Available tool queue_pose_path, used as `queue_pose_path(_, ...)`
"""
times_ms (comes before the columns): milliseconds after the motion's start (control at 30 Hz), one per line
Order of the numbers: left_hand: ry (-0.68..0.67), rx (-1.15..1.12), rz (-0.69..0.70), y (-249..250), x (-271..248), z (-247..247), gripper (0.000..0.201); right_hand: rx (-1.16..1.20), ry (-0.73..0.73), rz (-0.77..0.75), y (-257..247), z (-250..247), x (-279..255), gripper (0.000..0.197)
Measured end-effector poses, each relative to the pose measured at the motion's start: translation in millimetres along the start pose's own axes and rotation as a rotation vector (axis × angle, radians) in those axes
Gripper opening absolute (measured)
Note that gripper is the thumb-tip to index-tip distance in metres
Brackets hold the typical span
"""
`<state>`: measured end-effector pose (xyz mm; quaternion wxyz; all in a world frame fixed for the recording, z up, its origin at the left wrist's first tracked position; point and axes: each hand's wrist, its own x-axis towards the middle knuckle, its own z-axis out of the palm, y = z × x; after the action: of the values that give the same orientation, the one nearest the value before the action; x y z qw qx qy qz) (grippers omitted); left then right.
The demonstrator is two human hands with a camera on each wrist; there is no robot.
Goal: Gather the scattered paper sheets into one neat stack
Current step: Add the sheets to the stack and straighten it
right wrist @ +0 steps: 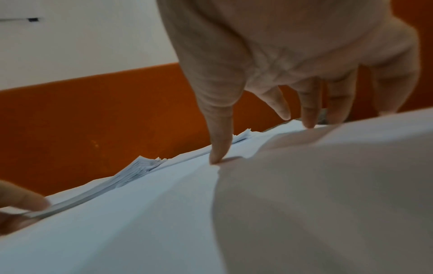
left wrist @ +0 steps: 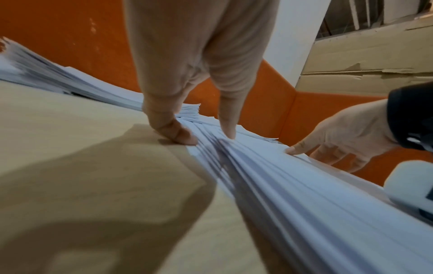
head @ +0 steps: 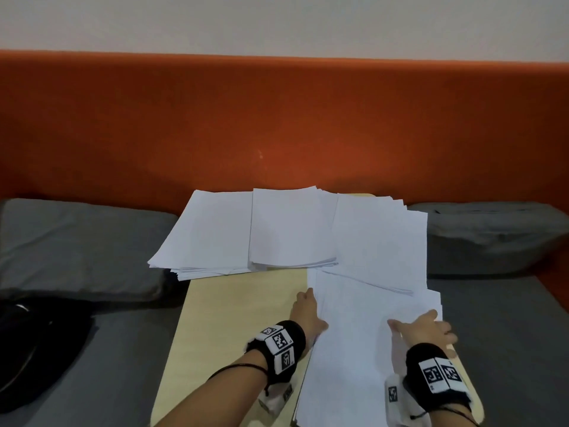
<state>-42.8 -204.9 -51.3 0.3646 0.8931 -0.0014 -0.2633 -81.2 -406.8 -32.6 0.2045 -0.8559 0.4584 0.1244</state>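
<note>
The wooden tabletop (head: 240,306) is mostly buried: three loose piles of paper sheets (head: 289,226) along the far edge, plus the near pile (head: 354,349) being squared up. The left hand (head: 308,309) has straight fingers against that pile's left edge with the thumb on top, and the right hand (head: 428,326) is spread loosely over the right edge, neither really gripping. I'd push both sides inward evenly and keep the thumbs down so the top sheets don't buckle.

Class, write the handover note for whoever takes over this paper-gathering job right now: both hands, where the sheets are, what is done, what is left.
Left hand: open, fingers against the left edge of the near pile.
Right hand: open, thumb on top of that pile, fingers at its right edge.
Far piles: fanned across the back of the board.
Done: the near pile is roughly gathered.
Left: square it, then merge the far piles into one stack.
</note>
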Motion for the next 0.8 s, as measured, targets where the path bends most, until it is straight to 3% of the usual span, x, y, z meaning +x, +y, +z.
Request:
queue_pose_path(67,0.007,-0.039,-0.03,4,2,0,0.079,-0.018,0.035,0.025,4,-4,-1,0.089)
queue_pose_path(200,0.005,0.094,-0.07,8,7,-5,0.065,0.014,0.024,0.045,11,-6,-1,0.092)
queue_pose_path(333,-0.019,0.087,-0.087,11,13,-4,0.061,0.182,-0.027,0.054,13,-9,6,0.089)
queue_pose_path(533,-0.035,0.111,-0.074,7,23,-10,0.056,0.461,-0.142,-0.016,23,-11,12,0.048)
queue_pose_path(633,-0.035,0.045,-0.079,6,19,-12,0.048,0.506,-0.133,-0.113,20,-10,13,0.046)
queue_pose_path(800,-0.036,0.071,-0.056,5,17,-7,0.066,0.81,-0.314,-0.214,19,-23,-5,0.032)
